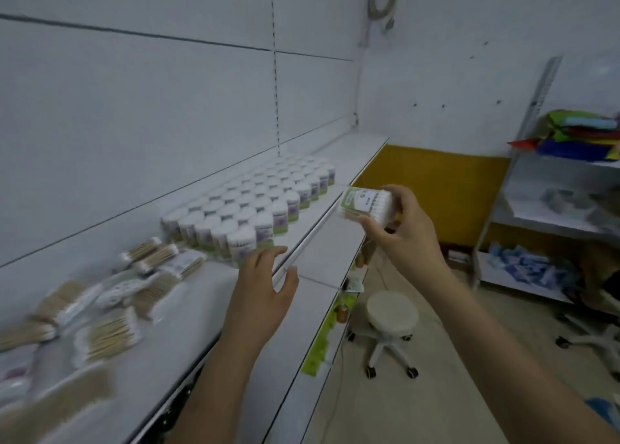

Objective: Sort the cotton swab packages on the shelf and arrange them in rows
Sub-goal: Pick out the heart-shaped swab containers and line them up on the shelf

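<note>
Bare shelf (188, 312) strip along front edge is passable; rowed tubs (255, 205) block the back, loose swab packs (110, 296) clutter left.

Shop: stocked retail shelf (188, 296)

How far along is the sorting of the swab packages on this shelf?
Partly done. The round tubs already stand in neat rows. The right hand holds a green-labelled pack; the left hand hovers open over the shelf. The loose flat packs still lie jumbled.
</note>
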`<state>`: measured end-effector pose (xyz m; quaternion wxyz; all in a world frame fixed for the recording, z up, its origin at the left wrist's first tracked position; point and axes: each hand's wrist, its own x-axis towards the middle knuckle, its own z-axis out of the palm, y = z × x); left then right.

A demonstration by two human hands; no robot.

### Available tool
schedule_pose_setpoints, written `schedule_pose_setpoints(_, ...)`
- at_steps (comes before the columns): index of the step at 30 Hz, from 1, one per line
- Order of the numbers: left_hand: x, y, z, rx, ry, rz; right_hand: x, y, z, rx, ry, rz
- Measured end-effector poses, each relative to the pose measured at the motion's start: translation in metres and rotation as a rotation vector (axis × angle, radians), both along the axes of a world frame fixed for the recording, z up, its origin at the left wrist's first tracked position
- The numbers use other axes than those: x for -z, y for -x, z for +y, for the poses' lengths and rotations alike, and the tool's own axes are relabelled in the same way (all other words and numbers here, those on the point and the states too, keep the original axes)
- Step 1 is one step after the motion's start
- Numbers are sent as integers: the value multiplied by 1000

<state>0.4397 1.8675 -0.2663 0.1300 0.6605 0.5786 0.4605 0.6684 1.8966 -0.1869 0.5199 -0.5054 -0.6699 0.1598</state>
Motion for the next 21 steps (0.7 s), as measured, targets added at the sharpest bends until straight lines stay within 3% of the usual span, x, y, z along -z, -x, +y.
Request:
schedule_pose_setpoints(8, 9, -80, 149, -94, 16, 178, -5, -98, 211, -156, 55, -143)
schedule_pose_setpoints(15, 38, -121, 272, -73, -12, 273, 16, -126, 358, -312, 111, -239)
schedule_pose_setpoints(21, 48, -143, 362, -64, -30, 331, 16, -125, 480, -391, 151, -477)
